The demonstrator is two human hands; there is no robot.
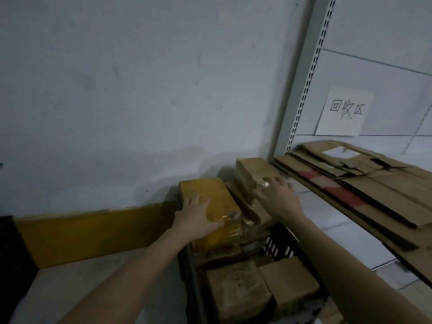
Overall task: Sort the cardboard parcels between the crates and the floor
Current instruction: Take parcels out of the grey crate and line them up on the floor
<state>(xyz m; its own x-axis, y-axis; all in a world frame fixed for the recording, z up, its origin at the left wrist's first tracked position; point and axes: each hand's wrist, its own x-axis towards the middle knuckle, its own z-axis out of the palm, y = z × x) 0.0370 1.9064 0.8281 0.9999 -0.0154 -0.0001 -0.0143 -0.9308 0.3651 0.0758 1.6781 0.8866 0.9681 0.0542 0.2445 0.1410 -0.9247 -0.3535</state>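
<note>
A black plastic crate (190, 272) stands against the wall, piled with taped cardboard parcels. My left hand (195, 217) lies on a yellowish parcel (208, 190) at the top left of the pile, fingers spread over its near end and thumb wrapped round its taped corner. My right hand (278, 195) reaches to a brown parcel (251, 169) at the top right, fingers spread over its taped near end. Two more brown parcels (236, 291) (288, 281) sit lower in the crate's near end.
Flattened cardboard sheets (350, 181) lie stacked on a low shelf to the right, under a paper sign (343, 112) on the back panel. A slotted metal upright (301, 90) stands beside the crate. A yellow strip (93, 232) runs along the wall's foot; a dark object (11, 258) sits far left.
</note>
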